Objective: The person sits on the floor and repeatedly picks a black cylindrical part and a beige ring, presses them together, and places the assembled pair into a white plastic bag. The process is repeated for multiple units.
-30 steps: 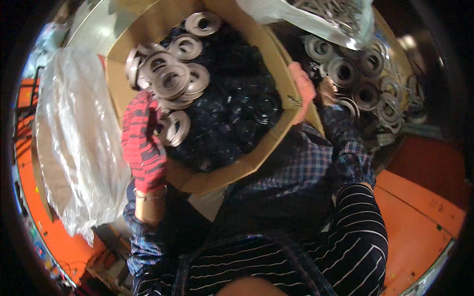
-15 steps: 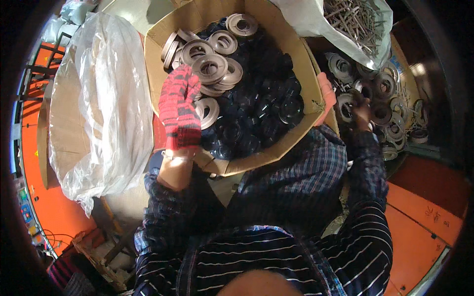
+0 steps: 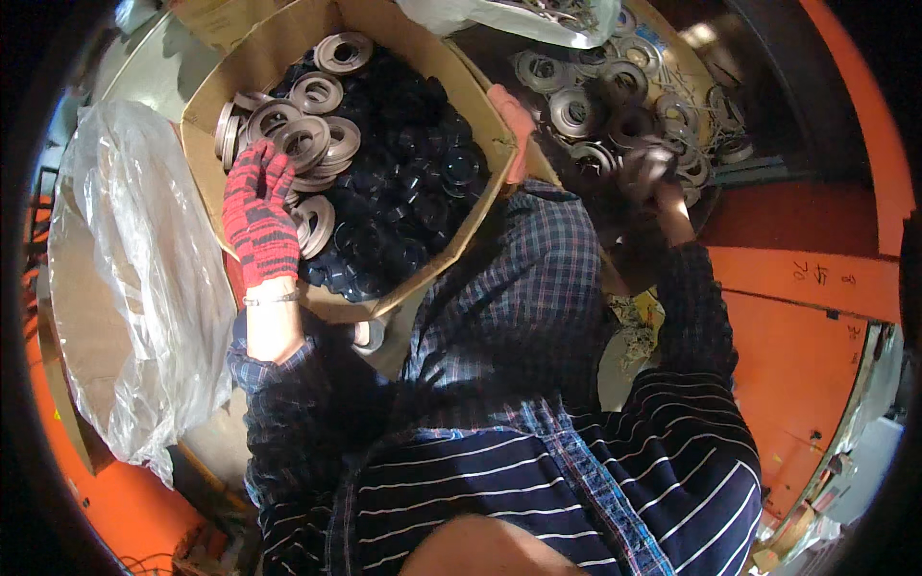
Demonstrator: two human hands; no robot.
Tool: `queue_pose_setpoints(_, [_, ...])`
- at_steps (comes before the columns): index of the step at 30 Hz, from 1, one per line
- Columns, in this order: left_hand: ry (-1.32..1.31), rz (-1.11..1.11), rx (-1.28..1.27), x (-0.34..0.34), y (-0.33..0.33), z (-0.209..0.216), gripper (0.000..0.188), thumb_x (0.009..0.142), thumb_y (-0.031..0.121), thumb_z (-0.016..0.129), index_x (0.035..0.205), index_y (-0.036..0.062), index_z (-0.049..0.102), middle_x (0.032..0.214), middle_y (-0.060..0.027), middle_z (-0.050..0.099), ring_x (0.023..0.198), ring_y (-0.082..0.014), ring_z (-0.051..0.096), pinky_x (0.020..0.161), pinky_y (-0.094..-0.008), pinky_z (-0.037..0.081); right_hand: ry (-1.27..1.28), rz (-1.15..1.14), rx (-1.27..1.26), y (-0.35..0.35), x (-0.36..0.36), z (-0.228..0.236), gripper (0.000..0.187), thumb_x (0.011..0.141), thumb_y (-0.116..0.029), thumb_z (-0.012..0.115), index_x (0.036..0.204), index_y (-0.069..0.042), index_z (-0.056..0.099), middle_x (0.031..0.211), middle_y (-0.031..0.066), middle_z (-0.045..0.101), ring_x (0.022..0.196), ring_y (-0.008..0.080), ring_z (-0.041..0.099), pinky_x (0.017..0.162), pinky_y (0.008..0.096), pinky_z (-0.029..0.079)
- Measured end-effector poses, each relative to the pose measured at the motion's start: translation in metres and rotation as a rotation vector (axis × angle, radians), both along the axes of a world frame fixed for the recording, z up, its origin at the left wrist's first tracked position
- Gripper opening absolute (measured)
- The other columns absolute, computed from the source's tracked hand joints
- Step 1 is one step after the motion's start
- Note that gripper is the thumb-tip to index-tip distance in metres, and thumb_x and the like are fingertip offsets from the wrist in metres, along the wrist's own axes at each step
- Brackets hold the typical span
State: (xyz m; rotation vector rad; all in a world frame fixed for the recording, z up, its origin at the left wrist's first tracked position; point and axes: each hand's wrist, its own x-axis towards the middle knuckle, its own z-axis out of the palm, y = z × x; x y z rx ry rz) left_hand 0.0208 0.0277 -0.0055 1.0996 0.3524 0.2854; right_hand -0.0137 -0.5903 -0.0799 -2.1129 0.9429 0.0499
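My left hand point(image 3: 261, 219), in a red and black striped knit glove, rests at the left inside a cardboard box point(image 3: 209, 178). Its fingers are stretched out beside a loose pile of flat grey rings point(image 3: 305, 144); whether it grips one does not show. Under and beside the pile lie many glossy black round parts point(image 3: 413, 182). Off to the right, my right hand point(image 3: 667, 195) is closed around a blurred grey ring point(image 3: 645, 168) over a heap of similar rings point(image 3: 574, 112). Shadow hides part of its fingers.
A clear plastic bag point(image 3: 144, 288) lines another carton on the left. A white sack point(image 3: 538, 24) with thin metal pieces stands at the top. Pink cloth point(image 3: 511, 130) hangs over the box's right edge. Orange panels point(image 3: 788, 355) stand at right.
The whole view has swung right, so the box appears further left. My right hand now has a ring lifted in it over the heap; my left hand stays by the ring pile.
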Motion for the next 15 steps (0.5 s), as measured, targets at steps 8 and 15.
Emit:
queue_pose_setpoints(8, [-0.014, -0.037, -0.032, 0.004, -0.004, 0.003, 0.039, 0.099, 0.023, 0.049, 0.127, -0.0043, 0.056, 0.127, -0.0194, 0.059, 0.115, -0.0317, 0.06, 0.102, -0.0457, 0.048, -0.347, -0.24, 0.574, -0.003, -0.036, 0.017, 0.043, 0.097, -0.033, 0.056, 0.123, 0.002, 0.059, 0.113, 0.0118, 0.065, 0.103, 0.0277, 0.062, 0.085, 0.0392, 0.05])
queue_pose_setpoints(15, [-0.05, -0.051, 0.038, 0.012, 0.003, -0.013, 0.039, 0.099, 0.025, 0.051, 0.127, -0.002, 0.057, 0.128, -0.0178, 0.059, 0.113, -0.0297, 0.06, 0.103, -0.0435, 0.048, -0.572, 0.293, 0.875, 0.14, 0.008, 0.083, 0.041, 0.094, -0.021, 0.062, 0.129, -0.002, 0.054, 0.113, 0.0077, 0.063, 0.106, 0.0218, 0.063, 0.089, 0.0372, 0.054])
